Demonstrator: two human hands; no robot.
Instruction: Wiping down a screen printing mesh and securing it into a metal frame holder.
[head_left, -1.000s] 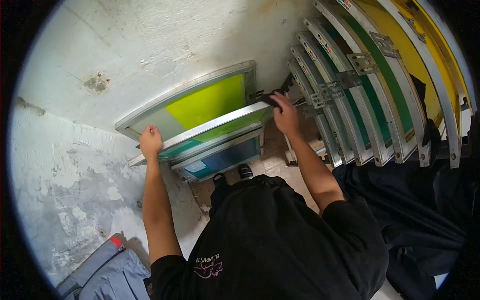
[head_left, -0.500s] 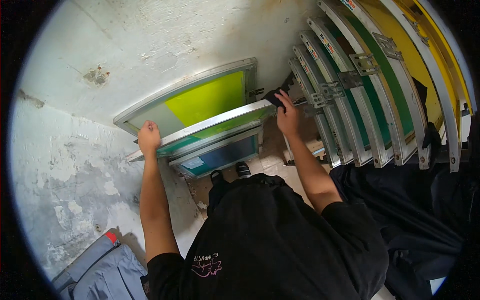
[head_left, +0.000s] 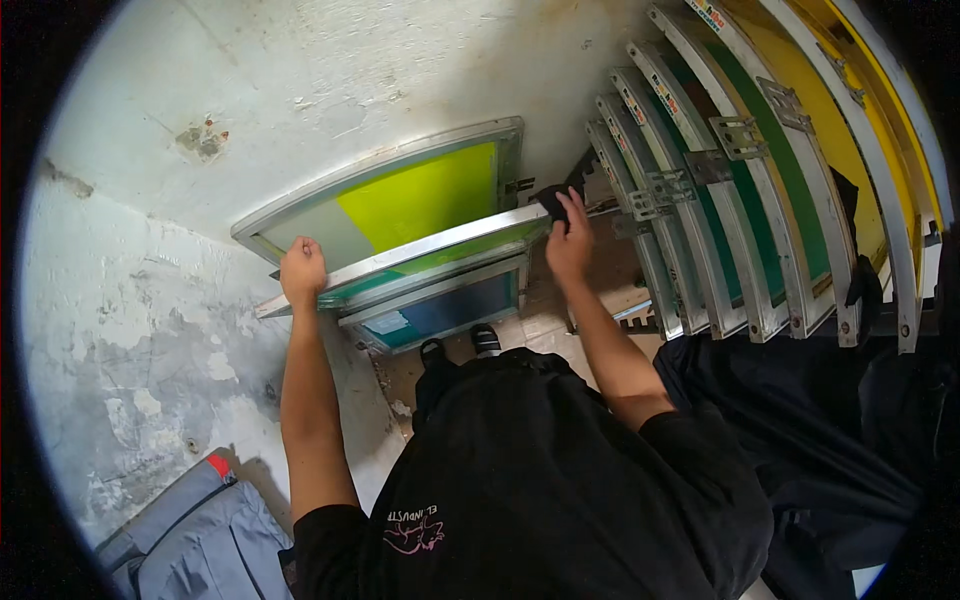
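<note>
Both hands are clamping the aluminium screen-printing frame (head_left: pixel 420 255) by its top rail — left hand (head_left: pixel 302 272), right hand (head_left: pixel 568 243) — fingers curled, keeping it steady against the wall (head_left: pixel 300 80).

We can't see the left hand (head_left: pixel 303 271) fingertips; they curl over the far edge of the middle frame (head_left: pixel 420 258). Right hand (head_left: pixel 567 243) covers part of a dark cloth (head_left: pixel 551 199), so its shape is unclear. Lowest frame (head_left: pixel 440 312) is half hidden under the middle one. Rack of frames (head_left: pixel 720 190), upper right, runs into the black rim & gets cut off. Grey bag (head_left: pixel 190 540), lower left, is cut off too. Shoes (head_left: pixel 460 350) mostly hidden by our torso.
</note>
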